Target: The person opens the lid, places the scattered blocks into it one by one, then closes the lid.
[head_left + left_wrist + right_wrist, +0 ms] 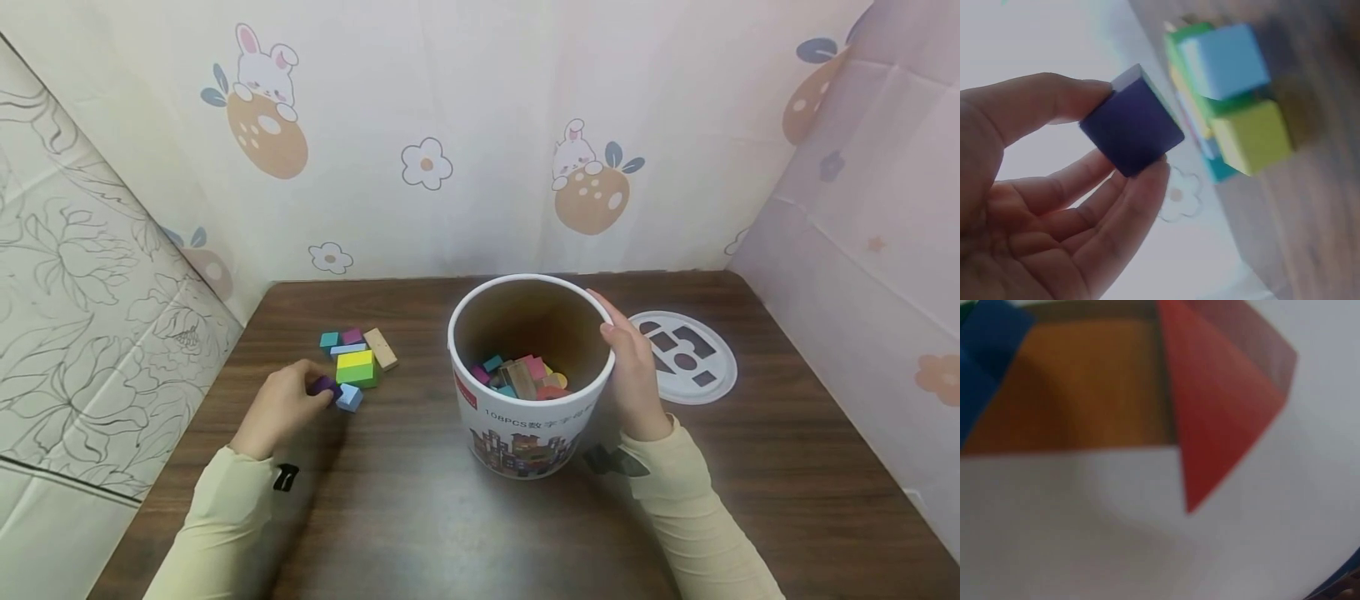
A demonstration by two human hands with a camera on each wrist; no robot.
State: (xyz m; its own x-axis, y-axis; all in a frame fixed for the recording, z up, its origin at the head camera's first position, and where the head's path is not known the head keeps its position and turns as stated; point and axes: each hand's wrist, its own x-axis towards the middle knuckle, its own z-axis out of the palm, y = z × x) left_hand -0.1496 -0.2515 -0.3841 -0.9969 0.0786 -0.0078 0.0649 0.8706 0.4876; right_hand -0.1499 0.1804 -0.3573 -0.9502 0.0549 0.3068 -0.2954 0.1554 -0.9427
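My left hand [283, 406] pinches a dark purple block [1132, 125] between thumb and fingertips, at the left of the table. Right beside it lies a light blue block [349, 397], and just behind are a green block [357, 377] and a yellow block [355, 359]. A large white bucket [525, 433] with printed sides stands mid-table, several coloured blocks [522, 379] at its bottom. My right hand [633, 375] holds the bucket at its right side, thumb at the rim and fingers along the outer wall. Only the printed wall [1085, 519] fills the right wrist view.
Farther back on the left lie a teal block [329, 341], a purple-pink block [352, 336], a blue strip [348, 350] and a plain wooden block [381, 348]. The white lid [693, 379] with shaped cutouts lies behind my right hand. Patterned wall covering [427, 225] borders the brown table [420, 517].
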